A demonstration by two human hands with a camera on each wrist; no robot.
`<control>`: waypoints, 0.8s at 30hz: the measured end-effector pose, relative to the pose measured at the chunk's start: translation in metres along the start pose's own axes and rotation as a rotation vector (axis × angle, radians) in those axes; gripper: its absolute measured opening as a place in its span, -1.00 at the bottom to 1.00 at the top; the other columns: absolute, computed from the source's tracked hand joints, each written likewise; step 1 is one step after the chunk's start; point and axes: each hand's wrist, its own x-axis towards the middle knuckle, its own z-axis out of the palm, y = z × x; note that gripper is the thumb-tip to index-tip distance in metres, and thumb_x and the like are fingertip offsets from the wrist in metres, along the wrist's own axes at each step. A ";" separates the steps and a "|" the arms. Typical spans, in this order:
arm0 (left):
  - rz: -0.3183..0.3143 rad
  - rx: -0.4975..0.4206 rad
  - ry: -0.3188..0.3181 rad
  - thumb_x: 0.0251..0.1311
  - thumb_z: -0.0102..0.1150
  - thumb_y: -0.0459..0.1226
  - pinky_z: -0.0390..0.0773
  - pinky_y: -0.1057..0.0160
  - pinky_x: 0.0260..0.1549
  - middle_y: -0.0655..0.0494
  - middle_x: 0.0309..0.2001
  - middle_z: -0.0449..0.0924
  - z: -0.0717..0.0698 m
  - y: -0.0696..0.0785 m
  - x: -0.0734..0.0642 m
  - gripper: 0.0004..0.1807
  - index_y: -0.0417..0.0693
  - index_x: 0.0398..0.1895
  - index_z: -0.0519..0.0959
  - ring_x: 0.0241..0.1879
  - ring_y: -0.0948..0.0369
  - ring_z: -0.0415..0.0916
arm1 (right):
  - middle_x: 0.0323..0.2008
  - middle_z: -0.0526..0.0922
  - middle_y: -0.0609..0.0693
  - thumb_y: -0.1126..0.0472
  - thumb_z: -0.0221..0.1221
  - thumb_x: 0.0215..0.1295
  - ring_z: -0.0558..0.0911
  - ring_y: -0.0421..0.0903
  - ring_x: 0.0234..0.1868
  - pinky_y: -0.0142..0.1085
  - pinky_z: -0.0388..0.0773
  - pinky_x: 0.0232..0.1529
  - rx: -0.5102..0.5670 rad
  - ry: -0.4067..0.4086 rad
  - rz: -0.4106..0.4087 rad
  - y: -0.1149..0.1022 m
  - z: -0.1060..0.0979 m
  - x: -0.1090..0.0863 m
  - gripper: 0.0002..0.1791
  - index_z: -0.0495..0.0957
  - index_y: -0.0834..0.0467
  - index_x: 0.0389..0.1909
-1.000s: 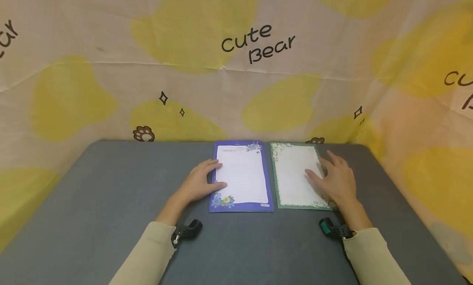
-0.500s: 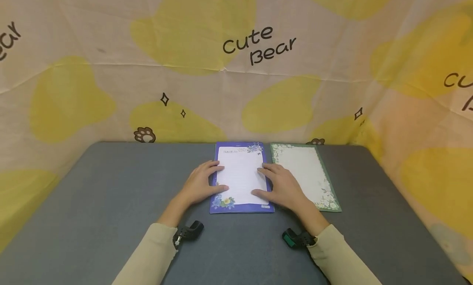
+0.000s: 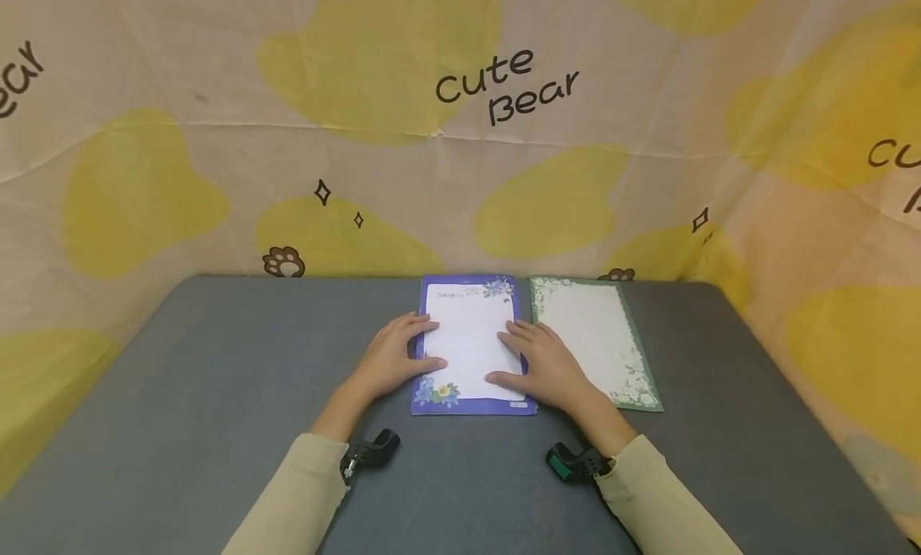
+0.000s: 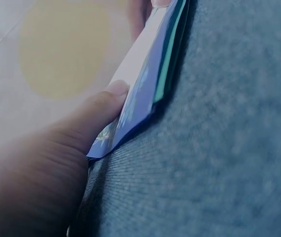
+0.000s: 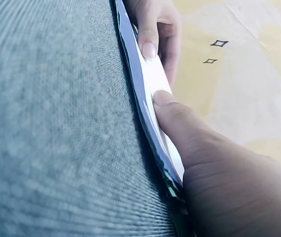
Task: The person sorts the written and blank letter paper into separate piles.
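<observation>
A sheet with a purple border (image 3: 471,343), a white lined middle and blue flowers lies flat on top of a thin stack. Its left side is under my left hand (image 3: 392,351), whose thumb and fingertips rest on the page. Along the right side, my right hand (image 3: 550,363) touches it the same way, fingers spread. Beneath the purple edge, the left wrist view shows a green layer (image 4: 165,74). To the right lies a sheet with a green floral border (image 3: 597,323), partly hidden by the right hand.
Everything lies on a dark grey table (image 3: 237,363), with the papers near its far edge. Behind it hangs a cream and yellow printed cloth (image 3: 403,75). Each wrist wears a black strap device, one on the left (image 3: 374,449) and one on the right (image 3: 576,463).
My right hand has moved left from the green-bordered sheet to the right side of the purple-bordered one. The left hand has stayed at the left side. Both sheets lie about where they were.
</observation>
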 end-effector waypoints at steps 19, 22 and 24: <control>0.035 -0.073 0.100 0.12 0.46 0.01 0.28 -0.27 0.41 0.00 0.35 0.53 0.002 0.001 0.002 -0.41 0.13 0.25 0.63 0.47 -0.09 0.30 | 0.17 0.66 0.20 -0.09 0.24 0.38 0.60 0.18 0.22 0.14 0.46 0.30 0.231 0.362 0.208 0.003 -0.001 0.003 -0.41 0.54 0.18 0.28; 0.054 -0.069 0.110 0.13 0.46 0.00 0.32 -0.26 0.38 -0.02 0.32 0.54 0.002 0.000 0.002 -0.41 0.13 0.25 0.62 0.42 -0.10 0.36 | 0.04 0.74 0.16 0.04 0.25 0.39 0.68 0.10 0.05 0.01 0.61 0.12 0.370 0.428 0.236 -0.001 0.001 0.003 -0.53 0.59 0.17 0.23; 0.067 -0.069 0.119 0.12 0.47 -0.01 0.34 -0.25 0.37 -0.02 0.31 0.55 0.002 0.000 0.001 -0.42 0.13 0.24 0.63 0.39 -0.09 0.39 | -0.01 0.76 0.13 0.11 0.27 0.38 0.72 0.04 -0.03 -0.16 0.67 -0.02 0.491 0.459 0.269 -0.006 0.001 0.003 -0.60 0.63 0.15 0.18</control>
